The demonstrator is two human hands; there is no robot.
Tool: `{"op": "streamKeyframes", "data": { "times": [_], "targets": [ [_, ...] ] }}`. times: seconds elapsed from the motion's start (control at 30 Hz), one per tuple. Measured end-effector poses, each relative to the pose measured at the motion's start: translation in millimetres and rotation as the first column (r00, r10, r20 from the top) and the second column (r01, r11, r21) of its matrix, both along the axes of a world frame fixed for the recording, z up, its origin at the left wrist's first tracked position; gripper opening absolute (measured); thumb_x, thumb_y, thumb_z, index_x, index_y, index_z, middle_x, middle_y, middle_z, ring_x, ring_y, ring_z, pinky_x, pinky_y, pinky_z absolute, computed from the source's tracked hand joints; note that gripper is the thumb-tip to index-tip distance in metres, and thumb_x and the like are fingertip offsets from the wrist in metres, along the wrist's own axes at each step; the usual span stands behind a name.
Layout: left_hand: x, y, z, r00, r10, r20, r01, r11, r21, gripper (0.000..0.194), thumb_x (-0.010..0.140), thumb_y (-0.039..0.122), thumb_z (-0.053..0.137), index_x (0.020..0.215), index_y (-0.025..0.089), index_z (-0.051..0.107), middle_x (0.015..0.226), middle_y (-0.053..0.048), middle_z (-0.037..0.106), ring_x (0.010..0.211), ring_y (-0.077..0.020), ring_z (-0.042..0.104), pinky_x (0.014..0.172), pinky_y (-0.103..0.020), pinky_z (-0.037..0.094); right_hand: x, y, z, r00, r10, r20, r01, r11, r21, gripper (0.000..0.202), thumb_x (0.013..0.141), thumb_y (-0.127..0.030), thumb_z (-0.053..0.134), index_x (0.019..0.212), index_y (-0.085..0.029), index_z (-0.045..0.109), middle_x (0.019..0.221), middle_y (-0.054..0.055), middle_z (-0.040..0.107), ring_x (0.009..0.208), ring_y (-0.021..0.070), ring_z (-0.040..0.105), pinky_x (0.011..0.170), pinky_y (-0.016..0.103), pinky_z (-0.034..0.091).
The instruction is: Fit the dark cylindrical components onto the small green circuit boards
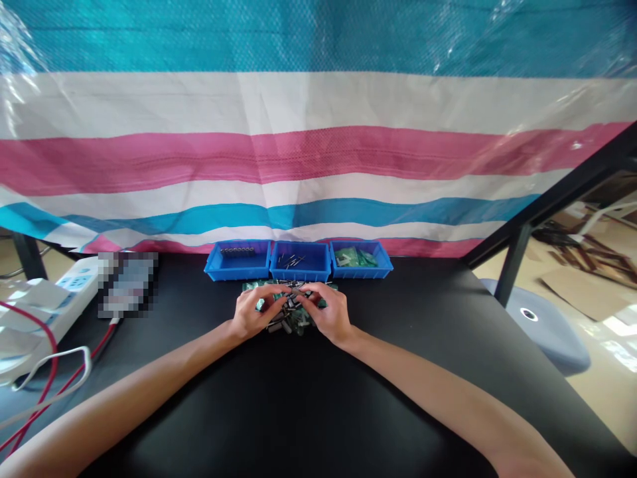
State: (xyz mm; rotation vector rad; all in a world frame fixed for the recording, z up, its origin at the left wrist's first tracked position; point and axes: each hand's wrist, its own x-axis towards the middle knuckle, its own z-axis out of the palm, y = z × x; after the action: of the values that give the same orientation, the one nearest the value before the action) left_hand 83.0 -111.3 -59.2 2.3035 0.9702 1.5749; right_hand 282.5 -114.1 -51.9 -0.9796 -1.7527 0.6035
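My left hand [255, 309] and my right hand [329, 311] meet over a pile of small parts [298, 321]. The pile mixes dark and silvery metal pieces with green bits. Thumb and fingers of both hands are closed around something small, greyish and metallic [294, 292] between them; its kind is too small to make out. Just behind the hands stand three blue bins in a row. The left bin [237, 273] holds a row of short metal cylinders [237, 251]. Thin, pin-like dark pieces [292, 261] lie in the middle bin [300, 274]. Green and pale pieces [355, 257] fill the right bin [361, 272].
On the left of the black table [279, 411] are a white power strip [74, 292], red and white cables [102, 344] and a blurred-out device [128, 285]. A striped sheet [308, 156] hangs behind the bins. Right of the table stands a grey stool [552, 335].
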Motion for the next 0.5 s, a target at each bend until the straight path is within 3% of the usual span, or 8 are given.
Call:
{"op": "streamKeyframes", "data": {
  "times": [0.3,0.5],
  "targets": [
    [0.5,2.6,-3.7,0.998,0.049,-0.047,-0.049,0.999,-0.003,0.016,0.083,0.022,0.066,0.098,0.018,0.061,0.083,-0.002,0.074,0.047,-0.0050,0.057,0.051,-0.016,0.048,0.1,0.4,-0.4,0.999,-0.002,0.038,0.001,1.000,0.017,0.019,0.088,-0.035,0.061,0.096,-0.019,0.069,0.087,0.005,0.073,0.061,0.0123,0.064,0.063,0.024,0.053],
    [0.5,3.7,-5.9,0.999,0.033,-0.021,-0.034,0.999,-0.021,0.017,0.082,0.019,0.067,0.097,0.019,0.060,0.081,-0.002,0.072,0.047,-0.0044,0.054,0.050,-0.017,0.047,-1.4,-0.8,-0.7,0.999,0.016,0.030,-0.016,1.000,0.020,0.018,0.086,-0.036,0.064,0.093,-0.020,0.070,0.080,0.003,0.073,0.061,0.0137,0.065,0.063,0.024,0.054]
  ]
}}
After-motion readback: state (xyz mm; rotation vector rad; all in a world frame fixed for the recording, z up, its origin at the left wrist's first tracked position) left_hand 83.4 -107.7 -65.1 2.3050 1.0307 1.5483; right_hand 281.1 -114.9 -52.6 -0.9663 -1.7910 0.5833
